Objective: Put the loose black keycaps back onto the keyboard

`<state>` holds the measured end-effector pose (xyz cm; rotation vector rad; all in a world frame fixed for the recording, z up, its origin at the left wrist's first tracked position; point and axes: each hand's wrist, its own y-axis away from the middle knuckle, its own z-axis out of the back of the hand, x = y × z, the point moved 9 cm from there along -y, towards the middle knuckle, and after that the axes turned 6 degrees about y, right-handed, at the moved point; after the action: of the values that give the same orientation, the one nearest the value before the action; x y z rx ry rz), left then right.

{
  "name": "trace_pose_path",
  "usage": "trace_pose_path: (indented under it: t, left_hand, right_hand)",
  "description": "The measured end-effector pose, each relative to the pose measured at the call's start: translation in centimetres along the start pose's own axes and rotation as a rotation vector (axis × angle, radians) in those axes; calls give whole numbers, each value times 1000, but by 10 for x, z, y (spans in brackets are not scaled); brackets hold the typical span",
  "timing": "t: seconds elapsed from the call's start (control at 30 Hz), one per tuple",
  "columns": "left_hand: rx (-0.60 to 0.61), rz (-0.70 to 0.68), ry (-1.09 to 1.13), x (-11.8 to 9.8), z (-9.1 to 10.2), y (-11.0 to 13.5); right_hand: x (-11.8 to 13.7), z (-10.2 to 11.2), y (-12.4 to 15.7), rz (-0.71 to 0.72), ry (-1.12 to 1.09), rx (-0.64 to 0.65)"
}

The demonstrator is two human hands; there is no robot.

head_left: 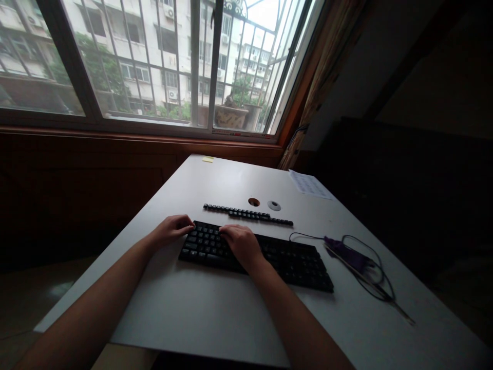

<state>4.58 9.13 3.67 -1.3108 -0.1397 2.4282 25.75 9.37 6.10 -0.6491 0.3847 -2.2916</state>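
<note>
Apparently, key work is under way on the black plastic keyboard (pixel 281 257) lying on the white worktop (pixel 200 318), left hand (pixel 175 229) pinched narrow at its back-left corner, right hand (pixel 243 244) curled over its keys (pixel 206 239), any held item undeterminable, the next move seemingly calling for fine control.

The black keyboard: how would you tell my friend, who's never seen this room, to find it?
Find the white table in front of the window. Near its middle, the person's hands are at the left part of the keyboard. It is one broad black block, unlike the thin rows of black keys just beyond it.
</note>
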Motion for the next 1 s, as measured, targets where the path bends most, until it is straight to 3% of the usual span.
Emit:
trace_pose_path:
  t: [0.13, 0.4, 0.77, 1.0]
  left_hand:
    - [-3, 23, 8, 4, 0, 0]
    - [9, 34, 16, 6, 0, 1]
    - [7, 67, 28, 5, 1, 2]
    - [15, 65, 44, 5, 0, 2]
  right_hand:
    - [-1, -3, 1, 1, -1, 9]
    - [-3, 6, 4, 50, -211, -43]
    - [-16, 9, 2, -78, -189, -47]
    - [-14, 4, 2, -44, -168, -28]
